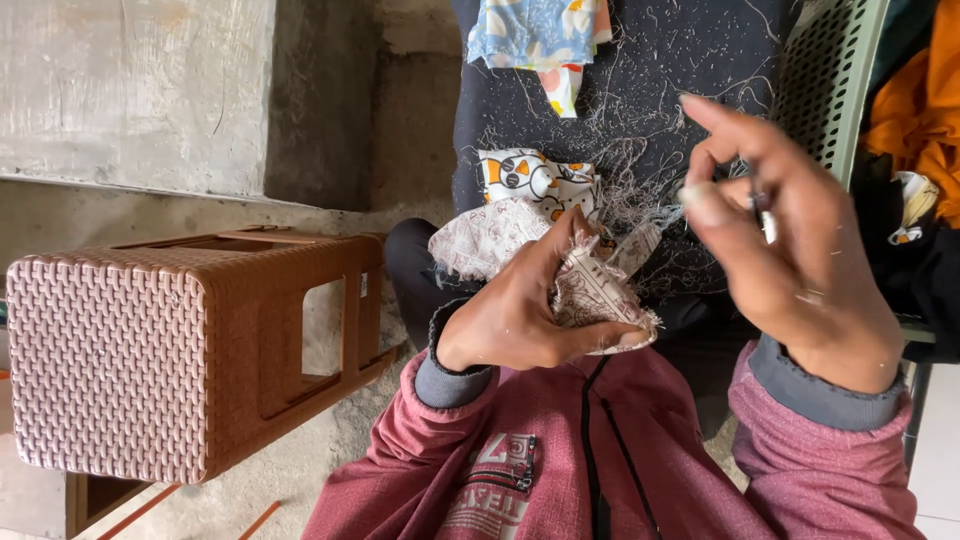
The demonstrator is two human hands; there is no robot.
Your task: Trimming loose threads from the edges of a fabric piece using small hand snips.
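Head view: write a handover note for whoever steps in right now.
Left hand: grips a folded piece of patterned cloth over the lap.
Right hand: raised beside it, fingers pinched on a small thin tool, too blurred to tell what kind.
More cloth pieces lie on the dark lap, which is strewn with loose threads.
Brown woven stool lies tipped on the left.
How much trimming is done or left cannot be told.

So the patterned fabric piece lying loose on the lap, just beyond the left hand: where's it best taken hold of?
Probably at the near edge of the patterned fabric piece, coming from above with a pinch. It lies flat on the dark lap cloth, so only an edge lifts. The left hand already holds another folded piece; the right hand pinches something thin.
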